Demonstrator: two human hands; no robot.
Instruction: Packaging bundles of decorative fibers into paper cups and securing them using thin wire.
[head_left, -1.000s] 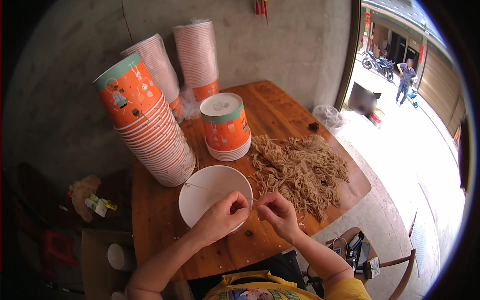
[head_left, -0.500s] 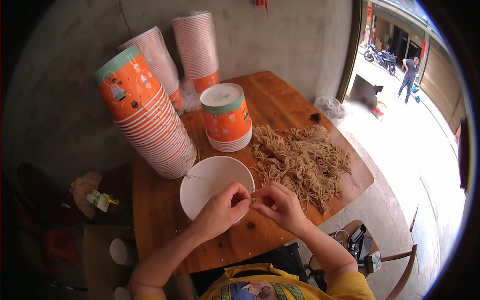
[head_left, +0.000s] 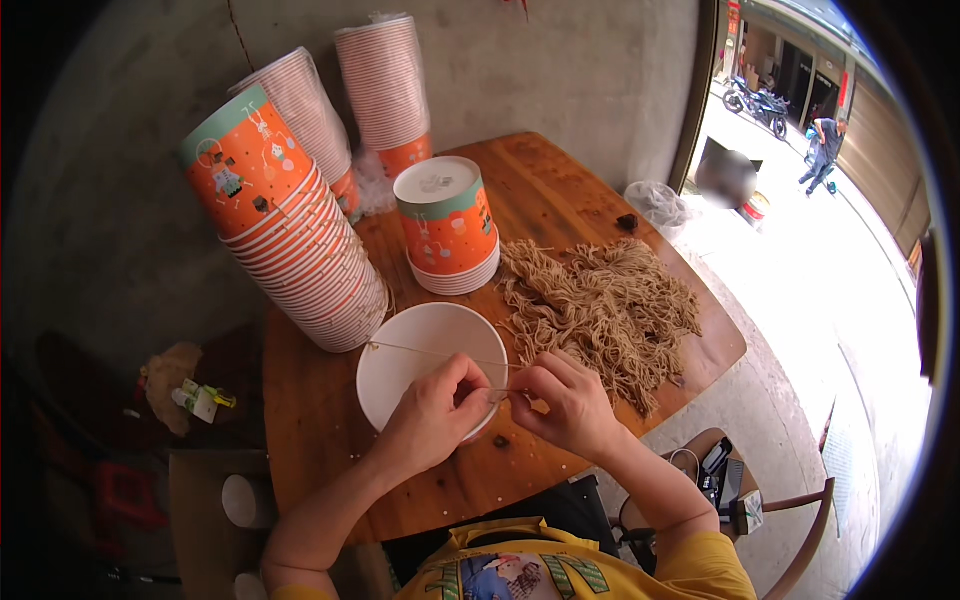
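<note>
The white paper bowl (head_left: pixel 430 365) stands on the round wooden table (head_left: pixel 560 200) by a grey concrete wall. The left hand (head_left: pixel 435 410) and right hand (head_left: pixel 565 400) meet over its rim, fingers pinched on one thin noodle strand (head_left: pixel 430 351). A noodle heap (head_left: pixel 605 310) lies beside; orange cup stacks (head_left: pixel 290 240) stand behind.

A wooden table (head_left: pixel 590 195) carries cup stacks (head_left: pixel 300 260), a white bowl (head_left: pixel 420 350) and noodles (head_left: pixel 610 310).
</note>
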